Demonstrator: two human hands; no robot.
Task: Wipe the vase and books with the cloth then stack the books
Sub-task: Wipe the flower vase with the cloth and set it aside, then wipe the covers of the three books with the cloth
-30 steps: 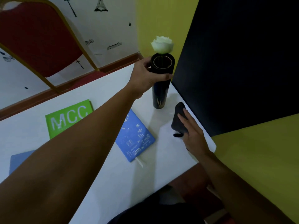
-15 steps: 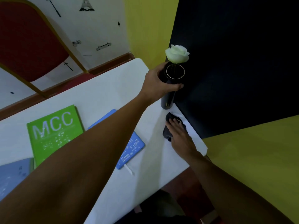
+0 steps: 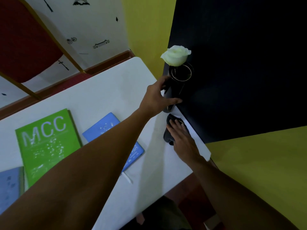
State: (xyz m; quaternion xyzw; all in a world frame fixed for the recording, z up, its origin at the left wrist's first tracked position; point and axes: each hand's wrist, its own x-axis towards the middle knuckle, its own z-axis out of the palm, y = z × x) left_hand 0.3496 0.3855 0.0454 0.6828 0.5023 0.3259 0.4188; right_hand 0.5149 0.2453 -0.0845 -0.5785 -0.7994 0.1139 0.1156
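Note:
A tall black vase (image 3: 176, 87) with a white rose (image 3: 176, 55) stands upright at the table's far right edge. My left hand (image 3: 157, 97) wraps around its body. Just in front of it lies a dark cloth (image 3: 169, 130), and my right hand (image 3: 181, 137) rests flat on top of it. A green book marked MCC (image 3: 45, 143) lies at the left. A blue book (image 3: 103, 127) lies beside it, partly under my left forearm. Another pale blue book (image 3: 9, 188) shows at the left border.
The white table (image 3: 103, 90) ends close to the right of the vase and cloth. A black wall panel (image 3: 240, 63) stands right behind the vase. A red chair with a gold frame (image 3: 25, 39) stands beyond the far side of the table.
My left hand has slid from the vase's rim down to its body. My right hand stays on the cloth. The camera has swung so the scene sits further right.

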